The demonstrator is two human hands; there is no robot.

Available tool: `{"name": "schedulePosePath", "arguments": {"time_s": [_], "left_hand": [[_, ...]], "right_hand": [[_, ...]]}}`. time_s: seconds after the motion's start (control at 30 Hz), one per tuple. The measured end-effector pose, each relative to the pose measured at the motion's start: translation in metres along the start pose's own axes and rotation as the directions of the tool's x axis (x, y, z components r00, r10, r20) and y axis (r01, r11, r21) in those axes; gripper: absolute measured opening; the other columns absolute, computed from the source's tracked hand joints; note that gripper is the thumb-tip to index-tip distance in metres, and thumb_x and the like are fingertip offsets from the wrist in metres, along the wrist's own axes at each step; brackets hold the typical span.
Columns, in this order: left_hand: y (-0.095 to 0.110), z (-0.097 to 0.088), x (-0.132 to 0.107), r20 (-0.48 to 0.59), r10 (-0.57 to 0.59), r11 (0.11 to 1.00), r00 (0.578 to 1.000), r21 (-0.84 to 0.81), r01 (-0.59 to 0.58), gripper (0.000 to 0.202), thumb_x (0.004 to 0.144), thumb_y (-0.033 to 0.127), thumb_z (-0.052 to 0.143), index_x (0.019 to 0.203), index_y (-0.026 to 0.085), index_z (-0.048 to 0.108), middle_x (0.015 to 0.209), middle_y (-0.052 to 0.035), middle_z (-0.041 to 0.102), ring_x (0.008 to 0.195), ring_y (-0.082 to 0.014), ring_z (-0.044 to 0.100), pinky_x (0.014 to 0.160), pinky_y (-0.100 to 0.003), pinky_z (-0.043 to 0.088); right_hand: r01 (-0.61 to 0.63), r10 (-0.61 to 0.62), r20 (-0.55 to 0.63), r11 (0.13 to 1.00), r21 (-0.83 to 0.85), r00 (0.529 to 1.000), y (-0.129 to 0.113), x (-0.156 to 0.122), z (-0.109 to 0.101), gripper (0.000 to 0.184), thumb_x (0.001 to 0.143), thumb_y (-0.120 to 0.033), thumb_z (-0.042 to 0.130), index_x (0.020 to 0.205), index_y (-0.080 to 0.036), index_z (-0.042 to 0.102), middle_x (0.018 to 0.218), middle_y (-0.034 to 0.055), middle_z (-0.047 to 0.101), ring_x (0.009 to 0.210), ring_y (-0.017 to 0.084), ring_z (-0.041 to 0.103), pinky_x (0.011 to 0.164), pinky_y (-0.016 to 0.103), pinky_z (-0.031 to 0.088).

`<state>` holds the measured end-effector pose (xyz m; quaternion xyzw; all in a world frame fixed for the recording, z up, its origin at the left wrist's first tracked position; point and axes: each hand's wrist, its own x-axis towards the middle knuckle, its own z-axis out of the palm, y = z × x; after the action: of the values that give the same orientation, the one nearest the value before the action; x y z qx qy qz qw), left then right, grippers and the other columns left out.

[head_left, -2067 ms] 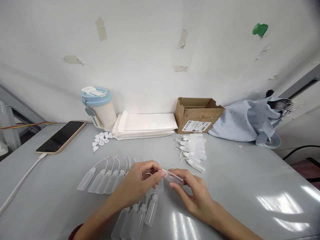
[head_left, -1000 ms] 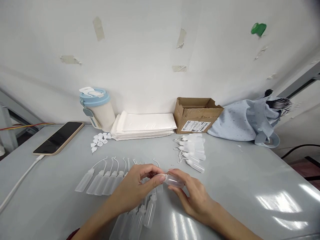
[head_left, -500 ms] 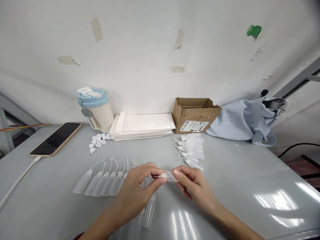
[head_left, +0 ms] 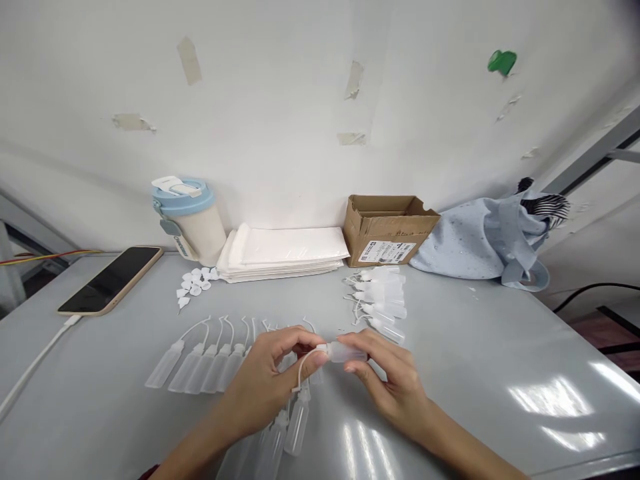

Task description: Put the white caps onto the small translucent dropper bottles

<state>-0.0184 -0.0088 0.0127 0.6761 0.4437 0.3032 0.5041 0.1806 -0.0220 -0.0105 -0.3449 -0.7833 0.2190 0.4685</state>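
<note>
My right hand [head_left: 390,380] pinches a small clear squeeze bottle [head_left: 345,352] lying sideways above the grey table [head_left: 475,373]. My left hand [head_left: 273,380] grips the bottle's white nozzle end between thumb and fingers, and a thin white tether hangs in a loop below it. Under and left of my hands lies a row of several more clear bottles [head_left: 200,363] with tethered caps. Others lie below my left wrist [head_left: 295,423].
A second group of bottles [head_left: 383,300] lies behind my hands, with a cardboard box [head_left: 387,230] behind it. A stack of white bags [head_left: 285,253], small white caps [head_left: 195,285], a blue-lidded cup [head_left: 187,220], a phone [head_left: 110,280] on a cable and a blue cloth bag [head_left: 495,243] sit along the wall.
Both hands have kept hold of the same bottle and turned it. The nozzle's white tether now hangs free in a loop below my left fingers. The view drifted slightly right.
</note>
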Motion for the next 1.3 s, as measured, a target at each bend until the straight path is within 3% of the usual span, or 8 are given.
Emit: {"name": "schedulePosePath", "arguments": {"time_s": [0.17, 0.37, 0.5, 0.6, 0.7, 0.87, 1.17, 1.3], "left_hand": [[-0.003, 0.006, 0.000, -0.060, 0.131, 0.988, 0.990, 0.087, -0.126, 0.015, 0.090, 0.029, 0.052, 0.084, 0.021, 0.063, 0.077, 0.0005, 0.062, 0.071, -0.0137, 0.056, 0.067, -0.025, 0.044], [-0.009, 0.014, -0.001, -0.114, 0.478, 0.836, 0.871, 0.365, -0.410, 0.011, 0.089, 0.011, 0.049, 0.093, 0.019, 0.056, 0.076, -0.0016, 0.058, 0.068, -0.0145, 0.050, 0.062, -0.026, 0.042], [-0.013, 0.016, 0.000, -0.084, 0.561, 0.768, 0.823, 0.425, -0.480, 0.019, 0.088, 0.004, 0.050, 0.100, 0.019, 0.052, 0.081, -0.0037, 0.059, 0.072, -0.0158, 0.051, 0.066, -0.028, 0.044], [-0.015, 0.016, 0.001, -0.085, 0.591, 0.745, 0.802, 0.440, -0.502, 0.021, 0.087, 0.003, 0.050, 0.101, 0.019, 0.051, 0.082, -0.0044, 0.060, 0.073, -0.0163, 0.051, 0.068, -0.029, 0.044], [-0.015, 0.014, 0.003, -0.103, 0.546, 0.773, 0.831, 0.445, -0.452, 0.019, 0.088, 0.006, 0.050, 0.100, 0.019, 0.054, 0.084, -0.0046, 0.062, 0.076, -0.0164, 0.054, 0.070, -0.029, 0.046], [-0.017, -0.007, 0.008, -0.331, 0.310, 0.842, 0.891, 0.531, -0.096, 0.017, 0.091, 0.022, 0.046, 0.103, 0.020, 0.058, 0.100, -0.0064, 0.065, 0.087, -0.0199, 0.059, 0.075, -0.031, 0.048], [-0.023, -0.088, 0.009, -0.734, 0.102, 0.669, 0.672, 0.550, 0.499, 0.027, 0.087, 0.030, 0.044, 0.100, 0.015, 0.063, 0.103, -0.0083, 0.069, 0.083, -0.0225, 0.063, 0.076, -0.033, 0.046], [-0.030, -0.114, 0.005, -0.752, 0.027, 0.554, 0.659, 0.560, 0.616, 0.031, 0.085, 0.030, 0.043, 0.097, 0.011, 0.065, 0.094, -0.0126, 0.071, 0.089, -0.0290, 0.063, 0.076, -0.036, 0.044]], "right_hand": [[-0.254, 0.250, 0.066, 0.965, 0.065, 0.966, -0.005, -0.001, 0.000, 0.017, 0.090, -0.024, 0.050, 0.099, -0.017, 0.061, 0.076, 0.0029, 0.062, 0.060, 0.013, 0.051, 0.052, 0.024, 0.039], [-0.650, 0.593, 0.269, 0.704, 0.285, 0.759, -0.006, 0.004, -0.002, 0.032, 0.088, -0.045, 0.050, 0.084, -0.015, 0.062, 0.051, -0.0075, 0.032, 0.043, 0.007, 0.027, 0.040, 0.020, 0.021], [-0.777, 0.660, 0.413, 0.488, 0.399, 0.627, -0.004, 0.008, -0.003, 0.039, 0.084, -0.054, 0.053, 0.072, -0.016, 0.054, 0.046, -0.0100, 0.027, 0.039, 0.005, 0.021, 0.037, 0.019, 0.019], [-0.803, 0.656, 0.474, 0.402, 0.440, 0.588, -0.003, 0.009, -0.004, 0.042, 0.082, -0.056, 0.054, 0.065, -0.018, 0.047, 0.046, -0.0103, 0.026, 0.037, 0.004, 0.019, 0.035, 0.019, 0.020], [-0.766, 0.654, 0.399, 0.531, 0.362, 0.642, -0.004, 0.009, -0.005, 0.039, 0.083, -0.053, 0.052, 0.074, -0.015, 0.056, 0.048, -0.0086, 0.029, 0.040, 0.006, 0.026, 0.038, 0.020, 0.024], [-0.507, 0.506, -0.035, 0.859, -0.069, 0.862, 0.009, 0.009, -0.014, 0.031, 0.088, -0.041, 0.050, 0.094, -0.015, 0.064, 0.068, 0.0015, 0.055, 0.056, 0.012, 0.045, 0.048, 0.024, 0.036], [-0.459, 0.439, -0.161, 0.747, -0.481, 0.884, 0.060, 0.010, -0.048, 0.031, 0.088, -0.038, 0.047, 0.097, -0.015, 0.066, 0.089, 0.0095, 0.065, 0.070, 0.020, 0.058, 0.059, 0.032, 0.048], [-0.434, 0.417, -0.158, 0.733, -0.524, 0.895, 0.064, 0.006, -0.046, 0.028, 0.087, -0.036, 0.049, 0.095, -0.016, 0.066, 0.088, 0.0095, 0.065, 0.077, 0.023, 0.059, 0.061, 0.035, 0.049]]}}
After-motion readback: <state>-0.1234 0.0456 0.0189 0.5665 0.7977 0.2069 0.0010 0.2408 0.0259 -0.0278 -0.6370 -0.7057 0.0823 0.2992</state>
